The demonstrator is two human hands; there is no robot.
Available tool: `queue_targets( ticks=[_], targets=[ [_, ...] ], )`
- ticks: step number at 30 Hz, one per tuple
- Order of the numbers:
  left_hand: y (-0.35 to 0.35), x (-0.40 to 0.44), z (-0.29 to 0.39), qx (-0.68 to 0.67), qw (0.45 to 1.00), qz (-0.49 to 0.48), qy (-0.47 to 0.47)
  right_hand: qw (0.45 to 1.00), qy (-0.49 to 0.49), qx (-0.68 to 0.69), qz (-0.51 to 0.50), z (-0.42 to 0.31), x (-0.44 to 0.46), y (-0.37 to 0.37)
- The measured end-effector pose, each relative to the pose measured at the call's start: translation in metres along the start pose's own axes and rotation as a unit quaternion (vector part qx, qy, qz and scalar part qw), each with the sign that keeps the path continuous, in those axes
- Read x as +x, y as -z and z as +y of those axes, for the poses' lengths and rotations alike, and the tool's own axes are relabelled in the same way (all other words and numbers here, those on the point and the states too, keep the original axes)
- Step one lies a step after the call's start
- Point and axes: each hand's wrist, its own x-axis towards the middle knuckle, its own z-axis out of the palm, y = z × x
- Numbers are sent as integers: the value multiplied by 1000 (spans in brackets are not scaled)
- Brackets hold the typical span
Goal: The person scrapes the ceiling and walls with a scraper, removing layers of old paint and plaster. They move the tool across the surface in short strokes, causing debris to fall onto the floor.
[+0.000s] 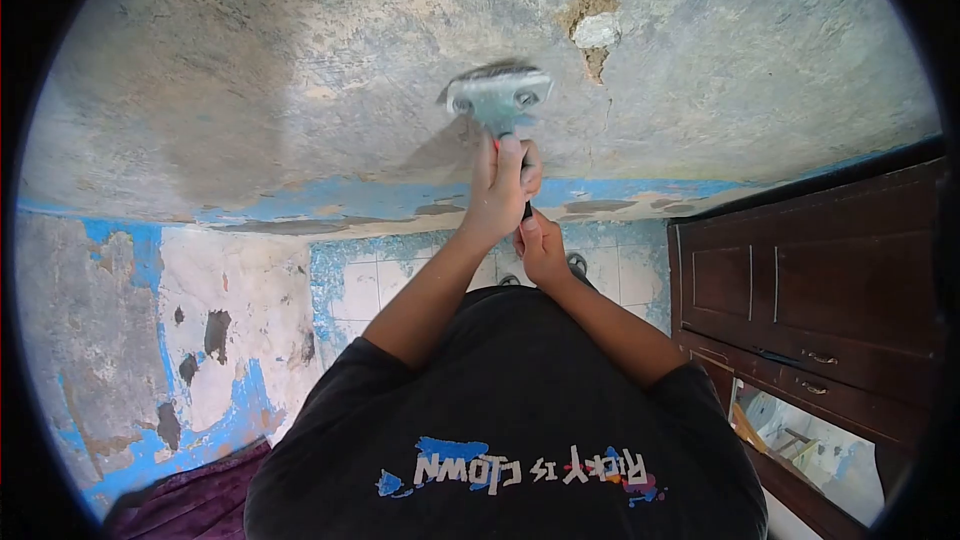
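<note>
A long-handled wall scraper (pixel 500 98) with a wide, pale metal head and two screws meets the bare grey wall (pixel 350 70); its head is slightly blurred. My left hand (pixel 505 180) is closed around the black handle just below the head, thumb lying along it. Lower down, my right hand (pixel 542 248) grips the handle's end near my body. To the right of the scraper head, a broken patch (pixel 598 30) in the wall shows brown crumbly material around a whitish lump, with a crack running above and below.
A strip of blue paint (pixel 330 202) runs along the lower wall. Dark wooden furniture (pixel 820 280) with handles and a mirror (pixel 815 440) stands at right. Purple cloth (pixel 195 490) lies at lower left, by a patchy side wall (pixel 225 310). Below are floor tiles (pixel 355 285).
</note>
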Motion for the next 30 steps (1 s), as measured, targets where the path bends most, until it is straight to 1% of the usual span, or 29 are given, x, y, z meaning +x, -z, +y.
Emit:
queue_targets(
  ticks=[3, 5, 6, 8, 9, 11, 12, 14, 15, 17, 18, 19, 22, 24, 27, 29, 30],
  targets=[
    [9, -1, -8, -31, 999, -7, 6, 999, -41, 10, -13, -3, -6, -3],
    [21, -1, -4, -66, 997, -43, -15, 999, -22, -36, -6, -16, -5, -3],
    [21, 0, 3, -63, 997, -45, -21, 998, -13, -58, -6, -25, -2, -4],
    [19, 3, 22, -55, 997, -50, -36, 999, -6, -26, -22, -33, 4, -6],
    [21, 4, 21, -49, 997, -45, -27, 1000, 2, -9, -30, -35, 8, -7],
    [22, 5, 10, -38, 998, -38, -11, 997, -42, 16, -56, -29, 9, 3],
    [17, 5, 5, -44, 999, -18, -4, 995, -63, 27, -68, -24, 8, 11],
    [10, -1, -7, -59, 998, 24, 13, 997, -57, -1, -54, -12, 5, 24],
    [14, -1, -15, -56, 998, -9, 3, 997, -60, -19, -44, -6, 3, 29],
    [19, -6, -30, -46, 999, -6, 20, 997, -51, -55, -26, 5, -5, 34],
    [16, -5, -25, -40, 999, -5, 26, 997, -36, -73, -18, 0, -5, 31],
    [15, -2, -18, -47, 999, -7, 12, 996, -20, -90, -10, -5, -3, 27],
    [14, -4, 1, -57, 998, -1, -6, 996, -34, -76, -11, -27, 3, 16],
    [14, 2, 4, -51, 999, 6, -8, 997, -40, -62, -22, -24, 4, 18],
    [16, -3, -23, -44, 999, -2, 0, 996, -50, -71, -18, 2, 2, 30],
    [22, -8, -44, -73, 997, 11, 34, 993, -80, -82, -18, 15, -8, 37],
    [20, -10, -44, -88, 994, 18, 54, 992, -83, -94, -13, 12, -11, 36]
  ],
)
